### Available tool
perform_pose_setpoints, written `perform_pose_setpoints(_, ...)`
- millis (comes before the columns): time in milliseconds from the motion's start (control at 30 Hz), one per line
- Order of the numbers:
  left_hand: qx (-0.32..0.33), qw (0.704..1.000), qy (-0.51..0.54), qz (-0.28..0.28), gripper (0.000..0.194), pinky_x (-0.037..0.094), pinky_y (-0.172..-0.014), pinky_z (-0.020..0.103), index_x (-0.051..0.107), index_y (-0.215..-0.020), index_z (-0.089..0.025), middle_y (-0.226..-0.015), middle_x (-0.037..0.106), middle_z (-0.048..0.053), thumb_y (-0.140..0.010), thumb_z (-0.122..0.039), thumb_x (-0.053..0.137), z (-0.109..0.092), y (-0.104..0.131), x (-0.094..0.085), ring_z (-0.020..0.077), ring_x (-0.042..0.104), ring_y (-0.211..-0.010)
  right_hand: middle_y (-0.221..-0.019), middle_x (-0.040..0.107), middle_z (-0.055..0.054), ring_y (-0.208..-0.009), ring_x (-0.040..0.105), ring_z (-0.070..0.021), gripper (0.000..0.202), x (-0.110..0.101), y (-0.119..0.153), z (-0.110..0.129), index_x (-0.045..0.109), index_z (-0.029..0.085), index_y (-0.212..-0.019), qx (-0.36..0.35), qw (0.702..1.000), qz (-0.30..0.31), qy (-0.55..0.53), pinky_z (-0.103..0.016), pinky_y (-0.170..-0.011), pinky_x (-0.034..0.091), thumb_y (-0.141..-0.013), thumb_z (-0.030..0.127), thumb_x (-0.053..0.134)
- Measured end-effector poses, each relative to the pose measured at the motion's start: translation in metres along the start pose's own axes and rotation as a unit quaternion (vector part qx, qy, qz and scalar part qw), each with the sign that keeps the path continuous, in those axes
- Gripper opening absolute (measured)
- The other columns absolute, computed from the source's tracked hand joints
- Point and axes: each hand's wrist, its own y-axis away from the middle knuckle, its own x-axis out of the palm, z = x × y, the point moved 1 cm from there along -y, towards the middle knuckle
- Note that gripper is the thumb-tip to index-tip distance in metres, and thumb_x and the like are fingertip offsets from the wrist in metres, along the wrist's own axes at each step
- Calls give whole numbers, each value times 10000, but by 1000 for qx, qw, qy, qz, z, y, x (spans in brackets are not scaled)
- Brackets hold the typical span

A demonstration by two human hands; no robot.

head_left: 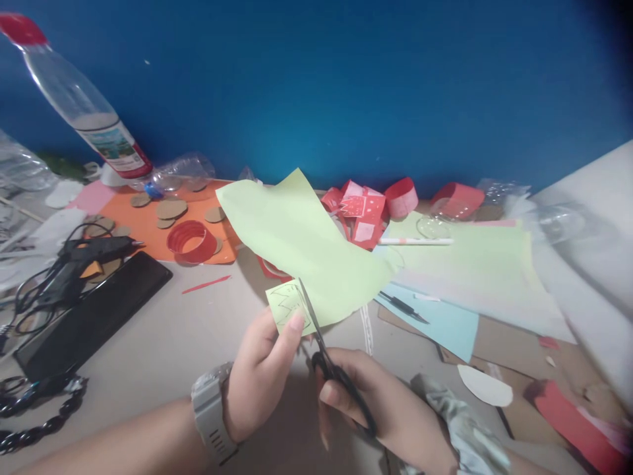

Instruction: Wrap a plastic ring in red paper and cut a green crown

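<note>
My left hand (262, 369), with a grey watch (210, 406) on the wrist, pinches a small piece of light green paper (281, 307) between thumb and fingers. Zigzag and curved lines are drawn on that piece. Black-handled scissors (341, 382) are in my right hand (380, 396), its fingers in the handle loops. Their blades run along the right edge of the small paper, one blade in front of it; the other is mostly hidden. Just beyond the hands lies a large green sheet (306, 231), its edges curling up.
At left are a glue gun (69, 257), a black slab (93, 316) and a tall bottle (99, 119). Cardboard discs and a red ring (190, 241) rest on orange paper (128, 218). A craft knife (403, 307) lies on blue paper (445, 323). A blue wall (316, 86) stands behind.
</note>
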Motion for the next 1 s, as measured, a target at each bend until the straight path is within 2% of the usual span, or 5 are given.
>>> perform_pose_setpoints(200,1,1000,25,11,317,424,-856,258,640,-1079,-190,-1025,665,32,-955,-365,406,-3,0,2,166,580,-892,-622,645,-62,-575,570,-148,568,1,0,-2,502,161,-774,-6,1000,14,10,-233,-569,394,-779,729,470)
perform_pose_setpoints(300,4,999,33,21,321,423,-859,254,630,-1109,-196,-1033,664,23,-961,-360,397,-2,0,2,154,579,-871,-616,647,-66,-572,559,-147,566,1,0,-6,501,162,-768,-22,999,3,27,-234,-571,394,-801,723,438)
perform_pose_setpoints(667,7,999,25,25,309,392,-910,260,653,-979,-170,-921,665,23,-959,-333,391,-3,-3,2,157,555,-858,-648,666,-71,-524,474,-101,543,-1,-1,-6,519,148,-764,-45,998,8,37,-204,-526,324,-828,683,449)
perform_pose_setpoints(833,-16,999,22,23,319,414,-790,259,556,-742,-171,-721,561,-3,-948,-355,397,0,-2,2,143,505,-705,-639,647,-53,-539,513,-114,535,-2,-2,-5,519,152,-800,-42,999,15,15,-212,-550,343,-817,684,465)
perform_pose_setpoints(1000,-29,999,30,25,329,405,-719,252,479,-688,-181,-686,494,-11,-946,-365,392,0,1,0,136,478,-683,-652,624,-45,-614,582,-161,519,-2,-1,-5,535,154,-836,-33,999,17,11,-245,-610,397,-820,669,476)
